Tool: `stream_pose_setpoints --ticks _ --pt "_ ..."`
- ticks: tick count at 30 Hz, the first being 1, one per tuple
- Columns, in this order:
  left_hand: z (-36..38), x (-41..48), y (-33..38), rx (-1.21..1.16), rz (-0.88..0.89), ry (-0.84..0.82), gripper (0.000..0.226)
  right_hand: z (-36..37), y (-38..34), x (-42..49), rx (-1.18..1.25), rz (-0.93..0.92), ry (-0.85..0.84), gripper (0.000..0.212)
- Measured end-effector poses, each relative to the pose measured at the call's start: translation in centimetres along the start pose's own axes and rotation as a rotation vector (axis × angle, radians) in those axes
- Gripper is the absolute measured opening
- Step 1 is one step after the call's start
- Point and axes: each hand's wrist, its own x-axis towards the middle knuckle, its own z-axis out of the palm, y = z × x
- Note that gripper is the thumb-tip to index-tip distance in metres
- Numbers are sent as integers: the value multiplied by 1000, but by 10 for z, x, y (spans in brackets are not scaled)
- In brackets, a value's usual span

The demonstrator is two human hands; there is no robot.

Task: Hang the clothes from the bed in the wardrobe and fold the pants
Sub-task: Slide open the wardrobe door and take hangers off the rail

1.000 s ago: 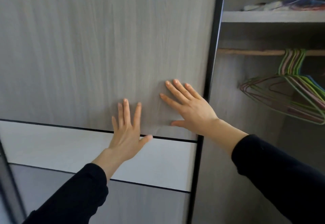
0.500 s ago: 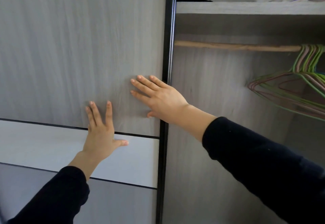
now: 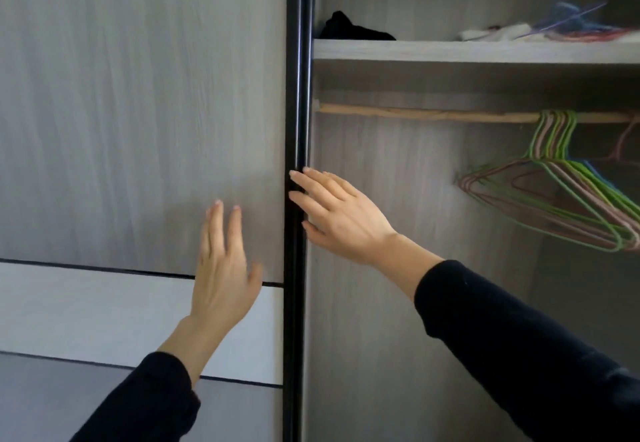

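At frame centre, sliding wardrobe door: our left hand open, flat on panel; right hand open, fingertips at black edge. Door likely heavy, slick; push at edge. Wire hangers right, on rail. Clothes unseen.

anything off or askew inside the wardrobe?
Nothing damaged. The empty wire hangers are bunched at the right end of the rail and hang tilted rather than straight. A dark cloth lies crumpled on the shelf.
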Motion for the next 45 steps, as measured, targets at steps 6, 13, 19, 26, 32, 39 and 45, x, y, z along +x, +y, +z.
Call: stream_pose_setpoints --ticks 6,13,19,26,32,39,45 --pt "65 26 125 -171 396 -18 69 -12 93 -113 -85 344 -298 40" --pt "174 90 273 -206 461 -220 60 -23 215 -213 -238 620 -516 43" --pt "216 177 354 -118 541 -105 59 -29 313 -234 -367 637 -534 32" --pt "236 264 366 -3 379 -12 74 -5 366 -218 -468 547 -567 34" --pt "261 270 334 -33 360 -10 79 15 376 -201 -591 574 -683 33" --pt "267 277 329 -68 382 47 78 19 383 -188 -396 728 -684 22" --pt "265 281 330 -36 366 2 81 20 394 -180 10 1050 -389 19"
